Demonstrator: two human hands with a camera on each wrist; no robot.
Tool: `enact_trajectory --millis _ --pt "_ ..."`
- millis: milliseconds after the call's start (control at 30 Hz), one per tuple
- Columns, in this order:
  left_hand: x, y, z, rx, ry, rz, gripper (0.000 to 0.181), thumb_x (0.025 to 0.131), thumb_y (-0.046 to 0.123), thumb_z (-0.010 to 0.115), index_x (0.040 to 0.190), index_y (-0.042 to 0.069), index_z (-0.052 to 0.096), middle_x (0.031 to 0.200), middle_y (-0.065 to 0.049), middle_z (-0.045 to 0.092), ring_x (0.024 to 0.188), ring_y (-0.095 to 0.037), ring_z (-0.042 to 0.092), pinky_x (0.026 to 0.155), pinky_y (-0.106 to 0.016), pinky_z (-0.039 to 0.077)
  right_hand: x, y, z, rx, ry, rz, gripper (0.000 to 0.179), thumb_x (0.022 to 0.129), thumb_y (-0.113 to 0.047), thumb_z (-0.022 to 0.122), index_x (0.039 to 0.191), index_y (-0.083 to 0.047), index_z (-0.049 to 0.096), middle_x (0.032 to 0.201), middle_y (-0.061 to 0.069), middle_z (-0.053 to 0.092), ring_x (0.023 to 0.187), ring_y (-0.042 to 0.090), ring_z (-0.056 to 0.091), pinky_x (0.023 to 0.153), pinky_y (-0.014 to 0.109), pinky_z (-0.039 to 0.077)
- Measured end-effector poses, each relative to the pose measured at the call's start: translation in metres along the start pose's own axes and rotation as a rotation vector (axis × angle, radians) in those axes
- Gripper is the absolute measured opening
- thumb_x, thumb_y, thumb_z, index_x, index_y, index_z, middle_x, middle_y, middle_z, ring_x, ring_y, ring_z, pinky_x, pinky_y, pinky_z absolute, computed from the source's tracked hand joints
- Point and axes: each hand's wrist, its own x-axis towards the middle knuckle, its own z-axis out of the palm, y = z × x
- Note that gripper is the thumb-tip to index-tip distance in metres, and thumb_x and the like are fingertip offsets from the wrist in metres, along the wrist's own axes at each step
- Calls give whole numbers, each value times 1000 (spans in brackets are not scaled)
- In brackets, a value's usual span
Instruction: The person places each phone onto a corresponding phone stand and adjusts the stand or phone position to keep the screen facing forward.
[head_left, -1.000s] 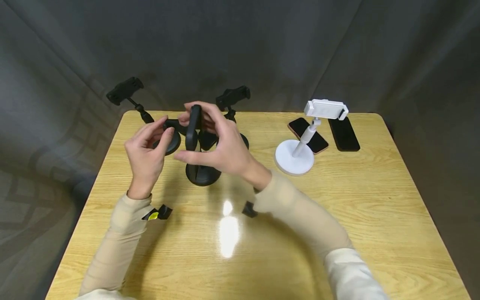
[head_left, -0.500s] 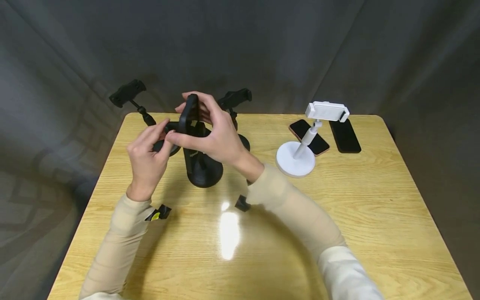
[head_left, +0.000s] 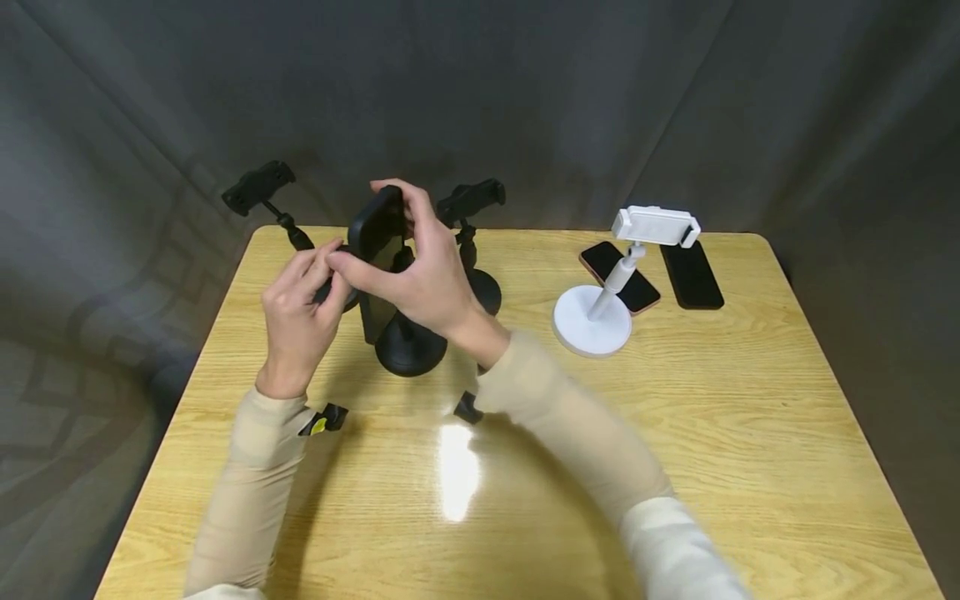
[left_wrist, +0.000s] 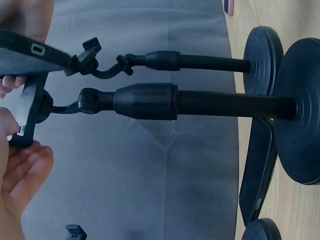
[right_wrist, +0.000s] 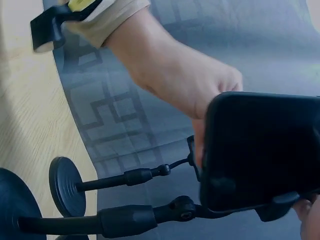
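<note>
In the head view my right hand (head_left: 438,279) grips a dark smartphone (head_left: 375,223) by its edges, thumb toward the left hand. The screen (right_wrist: 265,150) fills much of the right wrist view. My left hand (head_left: 294,321) holds the outer end of a black phone stand's clamp (left_wrist: 31,107), its fingers curled round it. One end of the smartphone is tilted against the clamp in the left wrist view; whether it is seated I cannot tell. The stand's pole (left_wrist: 145,101) rises from a round black base (head_left: 411,354).
Two more black phone stands (head_left: 258,187) (head_left: 471,200) stand behind. Another dark phone (left_wrist: 257,172) lies by the base. To the right are a white phone stand (head_left: 592,321) and two phones (head_left: 637,287) (head_left: 692,277). A dark curtain (head_left: 525,100) hangs past the wooden table (head_left: 675,433).
My right hand has shifted left, bringing its thumb against the left hand's fingertips. The smartphone has turned and moved left toward the clamp. The left hand has closed up more at the clamp.
</note>
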Motion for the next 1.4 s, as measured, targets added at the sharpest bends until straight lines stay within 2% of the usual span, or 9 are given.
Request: enact_trajectory --millis 133,267,467,533,733,833,1167,1333,1400 --pt "-1 -3 1 3 19 34 11 94 -1 70 101 -7 77 98 -24 73 76 -37 68 85 -6 42 0 5 10 -64 99 -69 72 79 -19 83 138 2 46 101 9 63 87 13 57 72 34 50" --pt "-3 -6 3 11 48 62 10 94 -2 66 99 -7 74 87 -24 67 66 -33 56 72 -14 38 2 9 20 -67 197 -103 70 77 -17 84 132 4 46 102 14 62 88 16 59 72 28 52" --pt "-4 -9 4 38 50 82 12 92 -5 65 100 -6 74 85 -23 68 63 -33 57 63 -30 43 7 12 27 -129 279 -91 72 76 -22 85 131 2 45 103 14 62 89 18 60 72 22 53" --pt "-3 -9 3 46 42 85 14 92 -6 66 103 -5 75 85 -23 68 64 -34 59 64 -31 46 8 12 28 -146 293 -73 73 77 -24 85 132 1 44 106 14 62 89 18 60 72 22 53" --pt "-2 -10 1 35 28 88 17 92 -5 66 105 -5 76 85 -23 68 64 -35 61 75 -12 42 11 13 33 -213 341 -23 78 77 -30 86 134 -2 42 110 14 61 89 19 61 71 21 52" --pt "-2 -10 -1 15 19 88 20 92 -4 66 109 -3 76 86 -24 69 65 -35 60 78 -8 39 12 15 36 -271 367 -11 80 76 -35 87 135 -4 42 109 13 62 90 19 62 72 21 52" --pt "-3 -11 -3 -42 15 70 35 89 -2 68 123 5 75 86 -24 71 67 -36 62 79 -6 39 19 29 42 -555 496 -91 83 72 -47 87 129 -3 47 112 9 65 96 24 65 88 30 52" --pt "-2 -12 -4 -110 11 13 30 88 -3 70 117 -2 76 91 -26 73 71 -35 62 80 -8 43 23 35 46 -665 547 -132 83 73 -53 84 127 -2 48 109 9 66 97 23 67 87 31 50" --pt "-1 -13 -6 -156 -4 -26 28 87 -3 72 115 -4 76 92 -26 73 74 -27 62 79 -10 45 23 35 48 -681 554 -141 84 73 -55 84 127 -3 47 109 9 66 96 22 67 85 31 50"
